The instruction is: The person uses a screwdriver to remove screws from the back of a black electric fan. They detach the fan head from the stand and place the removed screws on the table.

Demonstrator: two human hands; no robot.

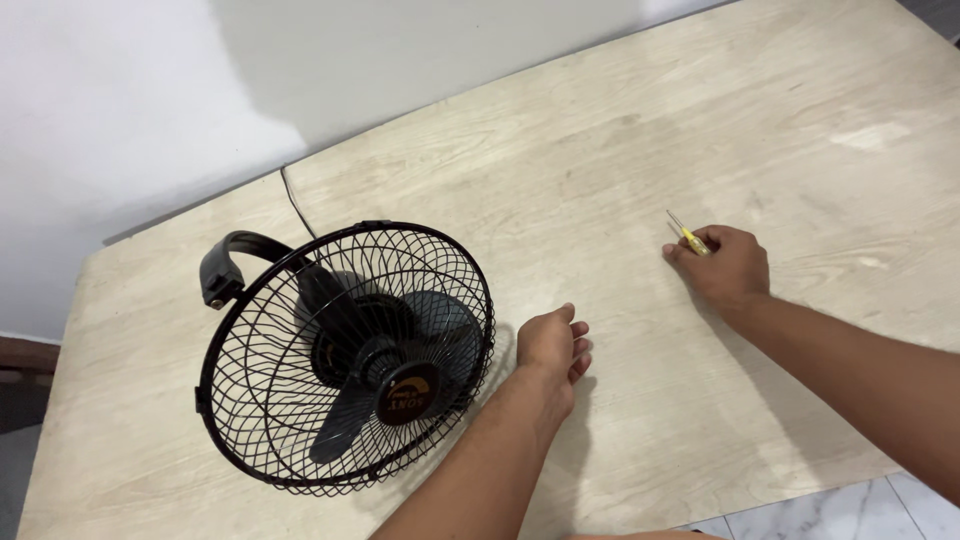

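A small black fan (345, 355) with a round wire cage and dark blades lies tilted on the pale wooden table (620, 150), its black bracket at the upper left. My left hand (553, 345) rests just to the right of the cage with fingers loosely curled, holding nothing. Further right, my right hand (722, 265) is closed around a small screwdriver (688, 234) with a yellow handle; its thin metal tip sticks out past my fingers toward the upper left.
The fan's black cord (296, 205) runs off the table's back edge toward the white wall (120, 120). Tiled floor (850, 510) shows past the table's near right corner.
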